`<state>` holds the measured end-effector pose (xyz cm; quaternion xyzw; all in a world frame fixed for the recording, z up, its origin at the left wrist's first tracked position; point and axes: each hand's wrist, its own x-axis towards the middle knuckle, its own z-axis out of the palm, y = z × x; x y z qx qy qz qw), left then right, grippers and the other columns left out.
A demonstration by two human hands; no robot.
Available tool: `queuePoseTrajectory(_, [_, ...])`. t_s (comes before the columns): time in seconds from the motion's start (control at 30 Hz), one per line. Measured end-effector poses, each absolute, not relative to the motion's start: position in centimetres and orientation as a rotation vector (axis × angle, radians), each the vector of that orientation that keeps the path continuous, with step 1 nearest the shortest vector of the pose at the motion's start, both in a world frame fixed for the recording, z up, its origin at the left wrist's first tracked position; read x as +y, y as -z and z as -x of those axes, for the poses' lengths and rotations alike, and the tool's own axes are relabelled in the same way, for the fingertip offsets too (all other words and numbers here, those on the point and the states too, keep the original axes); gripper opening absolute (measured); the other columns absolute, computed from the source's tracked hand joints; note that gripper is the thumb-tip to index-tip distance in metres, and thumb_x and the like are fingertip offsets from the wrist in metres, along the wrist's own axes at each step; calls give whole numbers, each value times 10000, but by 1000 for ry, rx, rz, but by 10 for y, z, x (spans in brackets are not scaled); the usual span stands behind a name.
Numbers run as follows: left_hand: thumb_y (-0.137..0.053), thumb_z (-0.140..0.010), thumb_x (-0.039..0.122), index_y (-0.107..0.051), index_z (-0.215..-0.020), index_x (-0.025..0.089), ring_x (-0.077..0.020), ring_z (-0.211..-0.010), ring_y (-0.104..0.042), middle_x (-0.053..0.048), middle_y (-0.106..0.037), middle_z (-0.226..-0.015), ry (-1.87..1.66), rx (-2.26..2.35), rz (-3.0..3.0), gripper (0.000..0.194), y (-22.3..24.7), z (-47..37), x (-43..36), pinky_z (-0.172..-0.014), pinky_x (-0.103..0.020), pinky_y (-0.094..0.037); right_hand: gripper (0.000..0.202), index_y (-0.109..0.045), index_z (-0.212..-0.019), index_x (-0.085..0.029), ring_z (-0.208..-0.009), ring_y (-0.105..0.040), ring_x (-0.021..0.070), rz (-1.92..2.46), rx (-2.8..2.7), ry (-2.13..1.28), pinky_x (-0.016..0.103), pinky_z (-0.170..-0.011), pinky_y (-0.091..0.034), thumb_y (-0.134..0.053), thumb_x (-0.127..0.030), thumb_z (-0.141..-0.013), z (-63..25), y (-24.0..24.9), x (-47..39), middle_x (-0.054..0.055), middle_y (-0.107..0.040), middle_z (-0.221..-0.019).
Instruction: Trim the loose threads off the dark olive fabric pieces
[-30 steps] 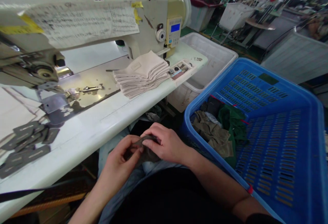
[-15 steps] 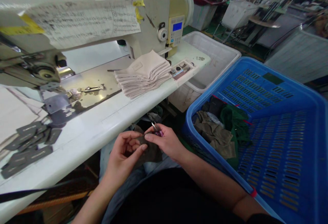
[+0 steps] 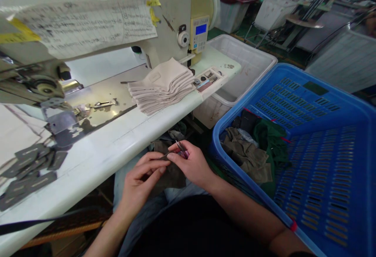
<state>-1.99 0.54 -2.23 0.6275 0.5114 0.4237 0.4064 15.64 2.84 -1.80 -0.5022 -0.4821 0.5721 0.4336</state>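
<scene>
Over my lap, my left hand (image 3: 138, 182) pinches the edge of a dark olive-brown cloth piece (image 3: 173, 178) between thumb and fingers. My right hand (image 3: 195, 166) grips the same edge with thumb and fingertip, close beside the left fingertips. Tucked in the right hand is a small pair of thread snips (image 3: 182, 149), blades pointing up, with a bit of purple showing at the handle. Most of the cloth hangs below the hands toward my jeans, and its far part is hidden behind the fingers.
A sewing machine (image 3: 167, 26) stands on the white table (image 3: 117, 147) ahead. Folded beige pieces (image 3: 163, 86) lie stacked beside it, and dark tabs (image 3: 32, 167) at left. On the right is a blue basket (image 3: 317, 194) holding green and brown cloth; a white bin (image 3: 252, 59) stands behind.
The left fingers have straightened and flattened over the cloth edge, and the cloth has turned between the hands. The right hand still keeps the snips. The view has shifted slightly.
</scene>
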Motion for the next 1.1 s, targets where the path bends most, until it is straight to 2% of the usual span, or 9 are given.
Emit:
queuePoseTrajectory(0.1, [-721,-836,287,-827,-890,299,-139,-790,-656,-36,-687,-967,-1051,1300,-1628,120,21,19,6,-600,-191,-491,132,-672,-889,-191,-790,-659,159,1253,-1221,-1345,273,-736,-513,-698,-299,-817,-154,21,31,2,-701,-843])
queuePoseTrajectory(0.17, [-711,-844,283,-825,-908,302,-144,-798,-657,-32,-686,-951,-1058,1317,-1652,132,19,19,6,-612,-196,-500,142,-667,-915,-192,-810,-654,161,1264,-1275,-1245,274,-748,-508,-668,-321,-858,-154,20,31,12,-696,-869])
queuePoseTrajectory(0.3, [-644,-898,275,-814,-975,322,-154,-847,-666,-27,-685,-971,-1086,1320,-1679,192,17,22,5,-692,-222,-537,273,-612,-1156,-186,-872,-647,168,1254,-1504,-1022,292,-788,-486,-470,-360,-1000,-163,9,20,49,-679,-974])
queuePoseTrajectory(0.37, [-640,-902,272,-810,-991,325,-148,-825,-663,-25,-679,-978,-1103,1332,-1679,199,16,25,5,-661,-215,-532,311,-528,-1250,-170,-789,-652,166,1233,-1634,-1054,291,-728,-478,-368,-329,-1036,-168,0,11,37,-680,-896])
queuePoseTrajectory(0.47, [-650,-895,262,-804,-1010,326,-156,-859,-663,-27,-677,-982,-1110,1356,-1706,203,16,26,5,-645,-207,-520,242,-523,-1176,-163,-736,-672,179,1281,-1822,-1102,290,-668,-461,-423,-307,-1009,-171,-9,0,34,-697,-849])
queuePoseTrajectory(0.63, [-621,-902,226,-790,-1066,319,-168,-937,-660,-30,-683,-992,-1100,1319,-1786,253,15,25,5,-766,-241,-540,183,-605,-1060,-208,-834,-715,203,1394,-1963,-1033,292,-725,-474,-569,-347,-947,-169,-9,-1,26,-741,-920])
queuePoseTrajectory(0.9, [-611,-899,271,-785,-1063,272,-199,-965,-662,-54,-698,-1024,-1044,1370,-1809,240,16,26,1,-808,-293,-556,189,-650,-1042,-211,-815,-729,202,1433,-1998,-1048,293,-731,-485,-588,-359,-942,-168,-11,1,26,-759,-903])
queuePoseTrajectory(1.1, [-589,-913,254,-786,-1065,283,-197,-940,-667,-47,-706,-998,-1062,1335,-1855,250,15,26,2,-830,-307,-558,177,-647,-1034,-219,-844,-733,211,1437,-1998,-1044,298,-738,-489,-593,-359,-940,-168,-14,1,29,-766,-923])
